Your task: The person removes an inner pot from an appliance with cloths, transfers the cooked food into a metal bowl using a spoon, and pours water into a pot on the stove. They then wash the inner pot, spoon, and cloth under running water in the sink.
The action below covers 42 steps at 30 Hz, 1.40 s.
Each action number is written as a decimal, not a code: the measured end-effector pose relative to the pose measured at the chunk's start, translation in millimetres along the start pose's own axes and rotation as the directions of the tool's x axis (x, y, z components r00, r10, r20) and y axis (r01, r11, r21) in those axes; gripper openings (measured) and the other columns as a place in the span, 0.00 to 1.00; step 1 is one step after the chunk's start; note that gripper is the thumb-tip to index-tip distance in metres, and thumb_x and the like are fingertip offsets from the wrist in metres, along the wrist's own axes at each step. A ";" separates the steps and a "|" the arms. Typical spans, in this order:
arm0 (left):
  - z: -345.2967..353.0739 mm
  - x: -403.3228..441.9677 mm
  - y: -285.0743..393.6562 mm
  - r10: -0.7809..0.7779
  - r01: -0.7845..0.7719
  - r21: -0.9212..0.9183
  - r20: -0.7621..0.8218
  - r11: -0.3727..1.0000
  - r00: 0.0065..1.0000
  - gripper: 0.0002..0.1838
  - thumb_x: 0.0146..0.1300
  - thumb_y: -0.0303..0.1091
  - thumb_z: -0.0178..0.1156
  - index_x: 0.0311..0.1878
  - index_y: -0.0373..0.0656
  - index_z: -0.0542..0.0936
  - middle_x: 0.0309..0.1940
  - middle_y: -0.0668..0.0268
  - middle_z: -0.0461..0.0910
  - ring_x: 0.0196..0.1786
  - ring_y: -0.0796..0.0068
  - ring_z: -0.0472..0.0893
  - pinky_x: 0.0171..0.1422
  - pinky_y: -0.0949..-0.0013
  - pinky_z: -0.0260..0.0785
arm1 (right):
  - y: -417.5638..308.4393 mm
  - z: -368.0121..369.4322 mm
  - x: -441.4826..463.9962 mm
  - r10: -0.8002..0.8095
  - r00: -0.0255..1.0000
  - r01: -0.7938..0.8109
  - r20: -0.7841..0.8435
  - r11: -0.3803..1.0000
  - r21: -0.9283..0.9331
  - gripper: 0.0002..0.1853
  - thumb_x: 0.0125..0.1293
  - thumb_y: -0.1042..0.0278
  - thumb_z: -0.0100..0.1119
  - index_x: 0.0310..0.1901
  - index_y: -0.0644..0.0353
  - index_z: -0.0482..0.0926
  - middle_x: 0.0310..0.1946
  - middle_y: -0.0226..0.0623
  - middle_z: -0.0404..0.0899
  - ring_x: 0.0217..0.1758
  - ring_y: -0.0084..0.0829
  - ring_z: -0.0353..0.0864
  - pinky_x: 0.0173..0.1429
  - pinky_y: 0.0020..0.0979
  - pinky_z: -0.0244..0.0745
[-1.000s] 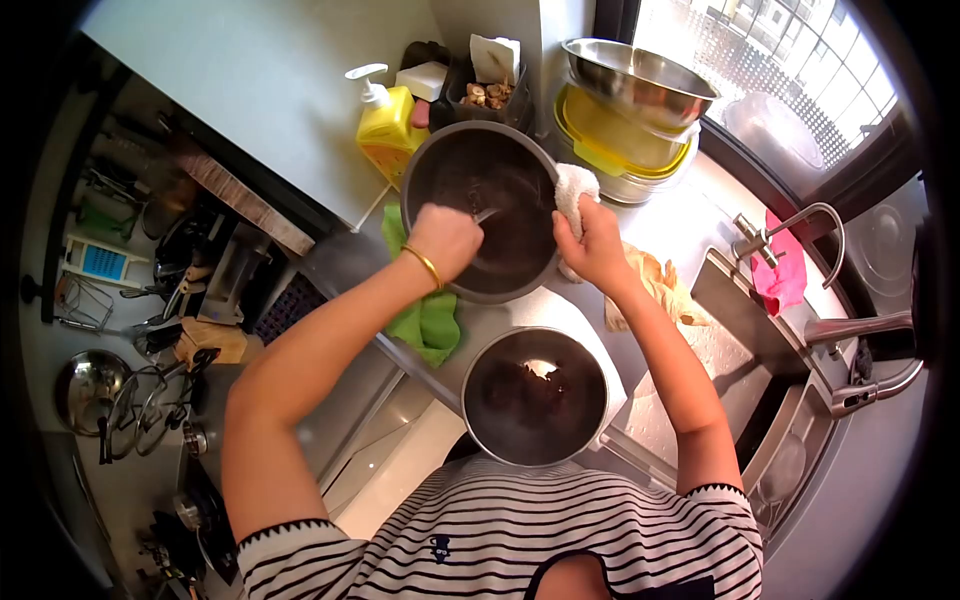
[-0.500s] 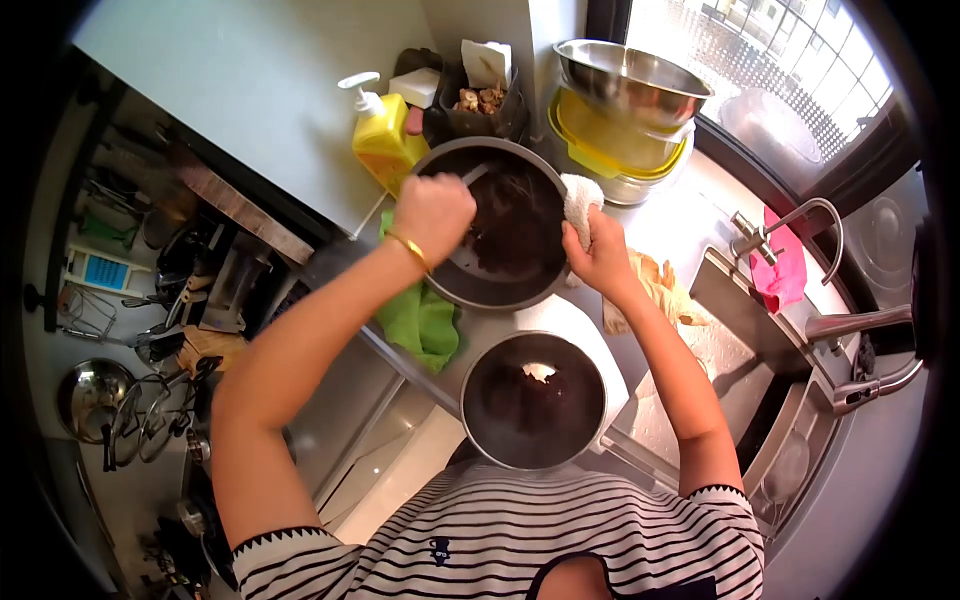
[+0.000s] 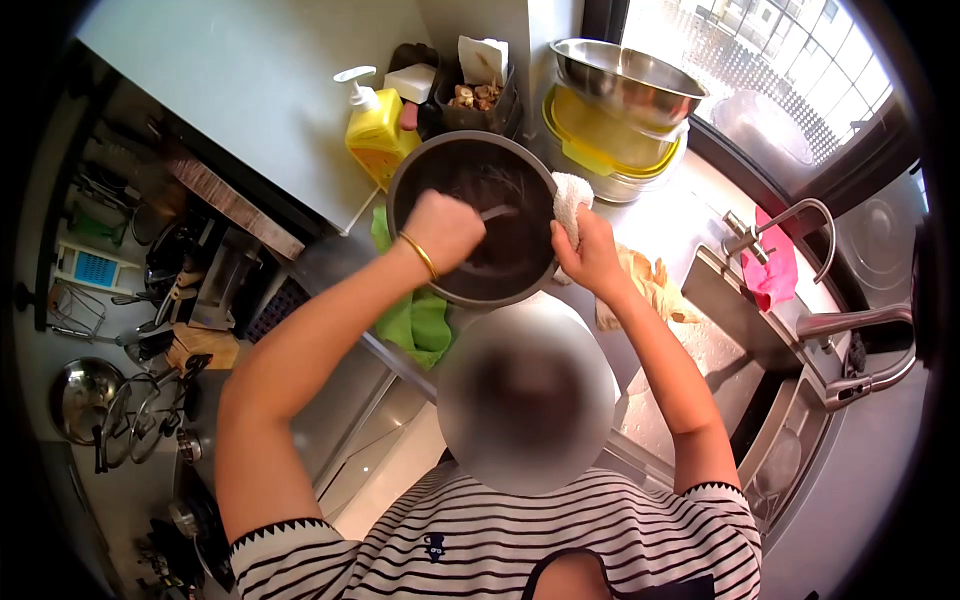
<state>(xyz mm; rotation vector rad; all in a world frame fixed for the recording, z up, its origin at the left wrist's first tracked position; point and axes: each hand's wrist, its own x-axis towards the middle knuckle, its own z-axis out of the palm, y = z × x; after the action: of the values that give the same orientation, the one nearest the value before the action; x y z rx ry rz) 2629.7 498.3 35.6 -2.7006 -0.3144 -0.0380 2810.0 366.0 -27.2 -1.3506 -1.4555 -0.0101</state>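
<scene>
White cloth (image 3: 569,196) is pinched in the right grip (image 3: 587,250) against the dark pot (image 3: 528,272), which lies beneath the left grip (image 3: 442,232), curled tightly round a utensil (image 3: 499,211). Firm right-side hold should steady the pot for even strokes.

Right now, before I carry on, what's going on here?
The person's left hand grips a utensil that reaches into a dark pot, while the right hand holds a white cloth against the pot's right side. What is in the pot is too dark to make out. A green cloth lies near the pot, a yellow pump bottle stands behind it to the left, and the sink is off to the right.
</scene>
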 end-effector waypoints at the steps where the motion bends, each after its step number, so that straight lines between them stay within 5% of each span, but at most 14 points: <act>1: 5.2 -5.1 9.7 0.088 -0.088 -0.011 0.019 0.996 0.996 0.07 0.48 0.34 0.55 0.18 0.51 0.79 0.17 0.66 0.78 0.23 0.69 0.80 0.25 0.64 0.68 | -1.4 -0.7 -0.7 -0.005 1.000 0.005 0.001 1.000 0.001 0.05 0.56 0.76 0.56 0.31 0.65 0.69 0.17 0.45 0.70 0.18 0.45 0.70 0.23 0.35 0.63; 5: -15.0 6.5 -16.5 -0.119 0.128 0.027 -0.220 0.991 0.968 0.07 0.46 0.34 0.55 0.17 0.52 0.79 0.15 0.68 0.77 0.22 0.70 0.80 0.25 0.66 0.66 | -4.7 -3.7 -2.6 0.040 0.999 -0.040 0.026 0.999 0.017 0.05 0.56 0.77 0.55 0.31 0.65 0.69 0.18 0.45 0.69 0.18 0.44 0.69 0.23 0.36 0.63; 7: -10.2 9.6 -5.7 -0.096 0.100 0.010 -0.210 0.995 0.973 0.06 0.46 0.34 0.55 0.17 0.51 0.79 0.15 0.68 0.77 0.22 0.71 0.80 0.26 0.67 0.66 | -8.8 -4.1 -7.5 0.055 0.997 -0.056 0.049 0.998 0.026 0.05 0.57 0.77 0.55 0.31 0.64 0.69 0.18 0.45 0.69 0.18 0.44 0.69 0.23 0.36 0.63; 9: -4.7 9.0 14.6 0.172 -0.172 -0.017 0.021 0.985 0.985 0.05 0.49 0.33 0.54 0.22 0.47 0.77 0.17 0.67 0.76 0.23 0.71 0.79 0.26 0.67 0.66 | -9.6 -2.8 -3.0 -0.003 1.000 0.002 0.020 0.999 0.039 0.05 0.57 0.77 0.55 0.31 0.64 0.69 0.18 0.44 0.69 0.18 0.44 0.69 0.23 0.36 0.62; 11: -5.8 6.3 9.7 0.158 -0.157 -0.020 0.082 0.987 0.984 0.04 0.50 0.33 0.53 0.24 0.47 0.77 0.18 0.67 0.77 0.23 0.70 0.79 0.26 0.67 0.66 | -9.4 -3.6 -4.7 0.026 0.999 -0.027 0.019 0.999 0.043 0.05 0.57 0.77 0.55 0.31 0.64 0.69 0.17 0.44 0.69 0.17 0.44 0.69 0.23 0.36 0.62; 15: -10.7 -15.7 -7.3 -0.155 0.160 0.072 -0.070 0.984 0.985 0.05 0.51 0.32 0.53 0.29 0.45 0.77 0.21 0.66 0.78 0.22 0.70 0.80 0.27 0.67 0.69 | -5.6 0.5 -4.7 0.003 0.999 -0.001 -0.040 0.999 0.046 0.05 0.57 0.77 0.56 0.29 0.64 0.69 0.14 0.43 0.67 0.15 0.43 0.67 0.22 0.35 0.61; 17: 1.7 -27.4 -3.8 -0.335 0.331 0.130 0.008 0.934 0.942 0.05 0.51 0.32 0.54 0.23 0.47 0.78 0.18 0.67 0.77 0.24 0.72 0.80 0.26 0.68 0.70 | -6.3 3.8 -4.3 0.039 0.999 -0.037 -0.022 0.997 0.064 0.06 0.57 0.77 0.56 0.28 0.64 0.68 0.14 0.43 0.66 0.15 0.42 0.67 0.21 0.35 0.60; 19: 5.8 -33.0 9.2 -0.372 0.422 -0.086 0.339 0.902 0.864 0.05 0.48 0.31 0.57 0.26 0.44 0.81 0.27 0.57 0.81 0.29 0.62 0.82 0.32 0.63 0.74 | -10.3 9.7 -0.3 0.068 0.998 -0.067 -0.007 0.995 0.080 0.07 0.57 0.76 0.56 0.26 0.64 0.67 0.13 0.43 0.66 0.14 0.42 0.66 0.21 0.35 0.59; 24: 9.7 -34.9 30.1 -0.476 0.709 -0.346 0.554 0.614 0.683 0.11 0.46 0.32 0.58 0.33 0.39 0.82 0.34 0.50 0.80 0.39 0.52 0.80 0.45 0.57 0.73 | -21.6 20.7 1.7 0.066 0.992 -0.062 -0.109 0.997 0.041 0.10 0.57 0.76 0.57 0.24 0.64 0.64 0.12 0.44 0.65 0.14 0.43 0.66 0.20 0.35 0.58; 29: 24.8 -34.7 34.2 -0.432 0.717 -0.529 0.573 0.454 0.696 0.17 0.49 0.34 0.58 0.43 0.38 0.81 0.41 0.48 0.79 0.48 0.52 0.77 0.55 0.59 0.68 | -26.3 20.1 2.4 0.049 0.994 -0.048 -0.099 0.999 0.014 0.08 0.57 0.76 0.56 0.26 0.64 0.66 0.14 0.46 0.67 0.15 0.46 0.68 0.20 0.36 0.59; 31: 31.7 -35.9 42.3 -0.454 0.616 -0.702 0.446 0.358 0.772 0.17 0.49 0.34 0.59 0.43 0.37 0.80 0.39 0.48 0.79 0.46 0.50 0.77 0.53 0.58 0.69 | -26.4 18.5 2.3 0.041 0.998 -0.039 -0.050 0.999 0.033 0.07 0.57 0.75 0.56 0.27 0.65 0.68 0.15 0.47 0.68 0.16 0.47 0.70 0.20 0.37 0.59; 37: 12.7 -30.2 53.5 -0.511 0.561 -0.759 0.355 0.331 0.783 0.16 0.51 0.33 0.61 0.42 0.35 0.79 0.31 0.50 0.79 0.39 0.50 0.79 0.44 0.58 0.69 | -31.9 17.4 7.7 0.083 0.997 -0.083 0.001 0.996 0.020 0.09 0.57 0.74 0.56 0.27 0.65 0.66 0.16 0.49 0.68 0.19 0.50 0.69 0.23 0.40 0.61; 40: 21.1 -30.9 44.5 -0.497 0.384 -0.910 0.263 0.157 0.827 0.15 0.51 0.31 0.61 0.43 0.36 0.80 0.31 0.49 0.80 0.35 0.55 0.81 0.41 0.61 0.70 | -30.4 16.4 9.7 0.113 0.994 -0.113 0.012 0.994 -0.005 0.09 0.57 0.74 0.56 0.27 0.65 0.66 0.18 0.51 0.68 0.22 0.53 0.70 0.26 0.42 0.63; 42: 18.3 -26.3 38.4 -0.402 0.432 -0.891 0.449 -0.138 0.798 0.13 0.53 0.30 0.61 0.42 0.35 0.80 0.21 0.58 0.79 0.22 0.72 0.77 0.29 0.69 0.67 | -26.0 14.7 10.1 0.134 0.991 -0.134 0.015 0.991 0.003 0.09 0.57 0.74 0.56 0.27 0.65 0.66 0.18 0.51 0.68 0.23 0.53 0.70 0.26 0.42 0.63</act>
<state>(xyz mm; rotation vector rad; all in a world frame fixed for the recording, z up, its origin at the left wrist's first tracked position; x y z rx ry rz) 2612.3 466.1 1.5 -3.7537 -1.8918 -0.7173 2784.4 373.1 -10.3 -1.4453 -1.3737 0.0907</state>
